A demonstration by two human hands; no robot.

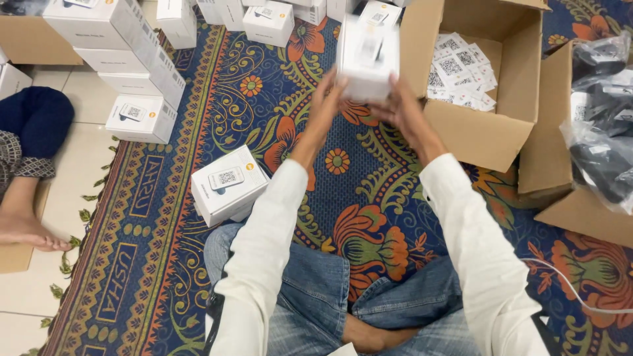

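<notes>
Hands: we hold a small white box (pixel 367 56) up between both, arms stretched forward over our crossed legs. Our left hand (pixel 323 105) grips its left lower edge, fingers closed on it; our right hand (pixel 402 109) clasps the right lower edge the same way. The box sits above the fingertips, off the rug, slightly blurred, so we cannot read its face.

Step, as we judge it: one finished box is being carried or checked between pick-up and set-down. The next move would call for a steady two-handed hold and a free spot to lower it into.

Nearer than the fingers, down and to their left: a second white box (pixel 227 184) with a square code label, lying on the patterned rug (pixel 369 198) beside our knee.

Right of the fingers, just beside them: an open cardboard carton (pixel 488 125), its floor covered with loose printed code slips (pixel 458 72). Its near wall rises close to our right hand and would stand in the way of a sideways swing.

Further right: another carton (pixel 547 145) holding dark items in clear plastic bags (pixel 603 118).

Beyond the fingers: a row of white boxes (pixel 267 20) along the rug's far end.

Far left of the fingers: a stack of white boxes (pixel 125 59) on the tiled floor, and another person's foot (pixel 30 231) and knee.
</notes>
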